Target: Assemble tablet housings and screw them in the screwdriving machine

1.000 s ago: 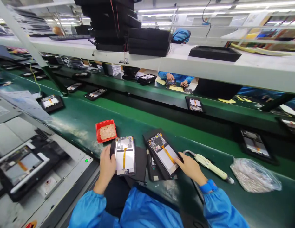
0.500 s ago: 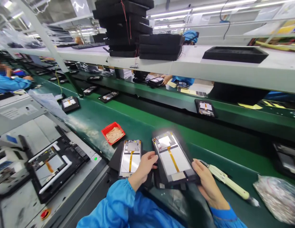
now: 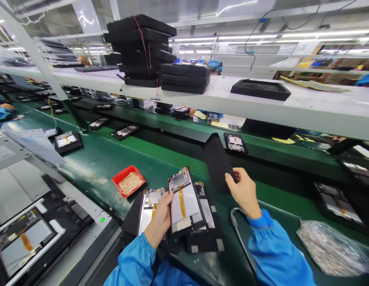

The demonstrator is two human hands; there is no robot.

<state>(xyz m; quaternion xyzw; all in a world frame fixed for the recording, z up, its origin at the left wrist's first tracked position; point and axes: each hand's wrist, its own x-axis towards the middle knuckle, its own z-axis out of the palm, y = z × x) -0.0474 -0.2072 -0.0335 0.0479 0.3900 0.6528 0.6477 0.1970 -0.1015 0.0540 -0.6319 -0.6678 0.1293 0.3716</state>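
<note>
A red tray (image 3: 125, 172) is set beyond the left grip, and an opened tablet (image 3: 146, 214) is partly covered by the left hand (image 3: 158, 219). A second opened tablet (image 3: 189, 202) is clamped by that hand at its left edge, above a third opened tablet (image 3: 207, 212). Right of it, a black sheet (image 3: 218, 163), possibly foam, is pinched by the right hand (image 3: 244, 193).

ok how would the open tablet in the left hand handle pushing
The open tablet is probably stiff: it looks flat, with the left hand at one edge. Its exposed circuitry and orange strip suggest fragility.
</note>
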